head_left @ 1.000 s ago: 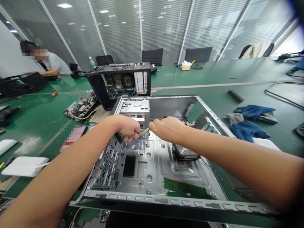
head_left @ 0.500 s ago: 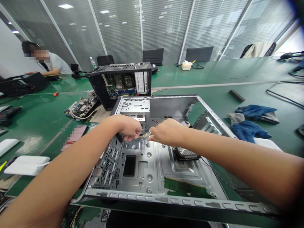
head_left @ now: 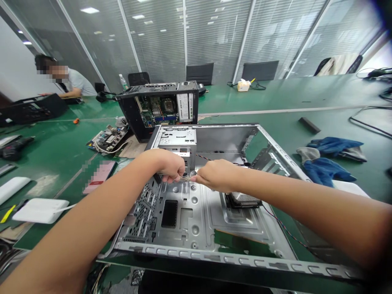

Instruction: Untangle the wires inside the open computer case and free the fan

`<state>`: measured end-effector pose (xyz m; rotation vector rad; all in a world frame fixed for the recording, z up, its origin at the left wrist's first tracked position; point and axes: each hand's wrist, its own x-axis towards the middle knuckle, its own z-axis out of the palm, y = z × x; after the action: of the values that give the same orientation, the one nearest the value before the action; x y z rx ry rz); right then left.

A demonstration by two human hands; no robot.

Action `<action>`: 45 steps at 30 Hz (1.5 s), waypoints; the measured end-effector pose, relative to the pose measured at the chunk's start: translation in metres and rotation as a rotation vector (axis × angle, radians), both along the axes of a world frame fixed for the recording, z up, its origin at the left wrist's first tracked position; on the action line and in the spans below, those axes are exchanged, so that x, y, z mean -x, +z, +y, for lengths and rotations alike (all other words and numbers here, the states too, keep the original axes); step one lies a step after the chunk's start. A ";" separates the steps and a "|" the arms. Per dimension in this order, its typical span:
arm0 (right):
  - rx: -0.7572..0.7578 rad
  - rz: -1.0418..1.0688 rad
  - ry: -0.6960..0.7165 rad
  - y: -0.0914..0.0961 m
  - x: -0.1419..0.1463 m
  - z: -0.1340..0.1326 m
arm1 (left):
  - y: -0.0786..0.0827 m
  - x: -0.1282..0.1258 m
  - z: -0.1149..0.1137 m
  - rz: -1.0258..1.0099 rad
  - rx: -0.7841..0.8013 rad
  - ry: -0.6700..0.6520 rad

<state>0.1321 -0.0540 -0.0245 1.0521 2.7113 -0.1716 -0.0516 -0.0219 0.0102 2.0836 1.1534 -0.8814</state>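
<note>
An open metal computer case [head_left: 202,212] lies on its side in front of me. Above its floor, beside the drive cage [head_left: 177,136], both my hands grip a thin bundle of light-coloured cables [head_left: 185,178]. My left hand [head_left: 173,166] is closed around one part of the bundle. A short way to the right, my right hand [head_left: 214,174] pinches another part. The cable ends are hidden by my fingers. A heatsink [head_left: 243,199] sits inside the case below my right forearm. A green memory module [head_left: 241,243] lies near the case's front edge.
A second, upright computer case [head_left: 159,106] stands behind, with a loose circuit board [head_left: 108,139] to its left. Blue-grey gloves [head_left: 332,163] lie on the green table [head_left: 275,98] at right. A white box-shaped device [head_left: 41,210] is at left. Another person [head_left: 73,81] sits far left.
My right hand has moved slightly down and left, closer to my left hand, so less cable shows between them. The whole view has shifted a little.
</note>
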 end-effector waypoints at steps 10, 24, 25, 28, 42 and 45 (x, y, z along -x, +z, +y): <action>-0.001 0.097 -0.067 0.001 -0.006 0.003 | 0.005 0.003 0.000 -0.027 -0.020 -0.006; 0.071 0.203 -0.084 0.001 -0.010 0.008 | 0.013 0.004 -0.001 -0.082 -0.024 -0.044; 0.067 0.195 -0.079 0.001 -0.010 0.008 | 0.013 0.004 -0.001 -0.077 -0.024 -0.044; 0.041 0.169 -0.032 -0.001 -0.011 0.010 | 0.012 0.004 -0.002 -0.071 -0.022 -0.046; 0.015 0.143 0.025 0.001 -0.011 0.012 | 0.010 0.012 -0.006 -0.146 -0.040 -0.096; 0.029 0.146 0.018 0.003 -0.011 0.011 | 0.006 0.016 -0.008 -0.173 -0.085 -0.107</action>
<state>0.1429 -0.0434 -0.0218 1.0451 2.8371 -0.2954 -0.0681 -0.0301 0.0166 2.2598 1.0120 -0.6945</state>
